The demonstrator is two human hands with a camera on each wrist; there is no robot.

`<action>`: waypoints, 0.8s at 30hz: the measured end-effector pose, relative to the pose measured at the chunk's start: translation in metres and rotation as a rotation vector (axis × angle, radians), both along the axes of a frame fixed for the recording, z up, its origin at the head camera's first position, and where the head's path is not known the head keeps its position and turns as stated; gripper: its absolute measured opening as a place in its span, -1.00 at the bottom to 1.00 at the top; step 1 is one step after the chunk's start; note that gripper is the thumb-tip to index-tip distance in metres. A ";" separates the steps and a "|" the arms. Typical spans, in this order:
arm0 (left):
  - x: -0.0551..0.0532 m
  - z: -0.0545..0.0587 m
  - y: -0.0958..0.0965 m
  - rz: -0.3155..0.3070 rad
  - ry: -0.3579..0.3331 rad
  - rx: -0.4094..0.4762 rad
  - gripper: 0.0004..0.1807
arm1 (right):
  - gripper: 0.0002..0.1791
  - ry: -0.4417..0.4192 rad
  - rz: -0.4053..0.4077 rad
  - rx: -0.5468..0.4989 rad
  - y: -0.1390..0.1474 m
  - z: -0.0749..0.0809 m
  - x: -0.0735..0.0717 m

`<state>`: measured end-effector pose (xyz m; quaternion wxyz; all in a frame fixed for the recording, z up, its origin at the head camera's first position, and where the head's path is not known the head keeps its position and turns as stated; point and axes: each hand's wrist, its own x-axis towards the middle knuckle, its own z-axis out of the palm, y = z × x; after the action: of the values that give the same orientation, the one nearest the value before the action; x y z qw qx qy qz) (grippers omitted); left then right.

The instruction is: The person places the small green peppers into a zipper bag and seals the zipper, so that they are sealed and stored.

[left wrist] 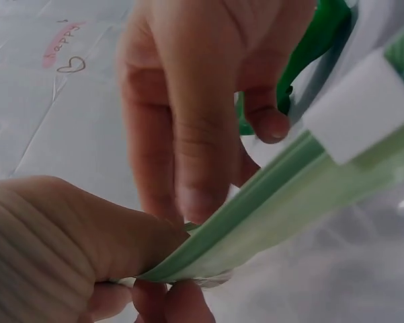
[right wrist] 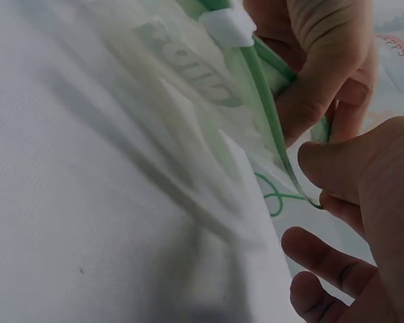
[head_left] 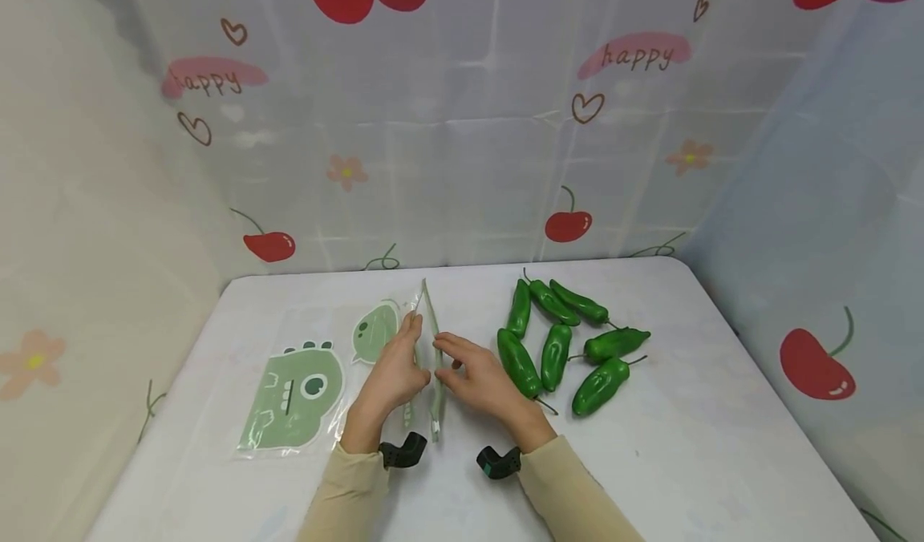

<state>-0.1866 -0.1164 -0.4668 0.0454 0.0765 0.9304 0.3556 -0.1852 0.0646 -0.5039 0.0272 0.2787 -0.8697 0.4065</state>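
Note:
A clear slider zip bag with a green zip strip stands edge-on between the two hands above the table. With thumb and fingers, my left hand pinches its green edge, as the left wrist view shows. My right hand comes from the other side; its thumb and forefinger pinch the end of the zip strip in the right wrist view. The white slider sits farther along the strip, apart from the fingertips. Faint green print on the bag is blurred in the right wrist view.
Several green peppers lie right of the hands. A flat bag with a green one-eyed monster print lies on the left, near a smaller green speech-bubble print. Patterned cloth hangs behind the white table.

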 end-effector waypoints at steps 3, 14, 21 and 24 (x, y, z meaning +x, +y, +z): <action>0.001 0.000 0.000 -0.015 0.001 0.010 0.04 | -0.46 0.008 -0.001 0.063 -0.002 -0.003 -0.002; 0.002 0.003 -0.006 -0.036 0.026 0.059 0.06 | -0.23 -0.091 -0.062 0.146 -0.004 -0.012 -0.005; 0.000 0.003 -0.007 -0.040 0.037 0.084 0.08 | -0.10 -0.137 -0.076 0.200 -0.005 -0.017 -0.007; -0.001 0.005 -0.007 -0.041 0.040 0.089 0.08 | -0.07 -0.135 -0.075 0.217 -0.005 -0.017 -0.009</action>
<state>-0.1878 -0.1230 -0.4623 0.0308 0.1044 0.9127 0.3940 -0.1941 0.0593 -0.5212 -0.0465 0.2190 -0.9184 0.3263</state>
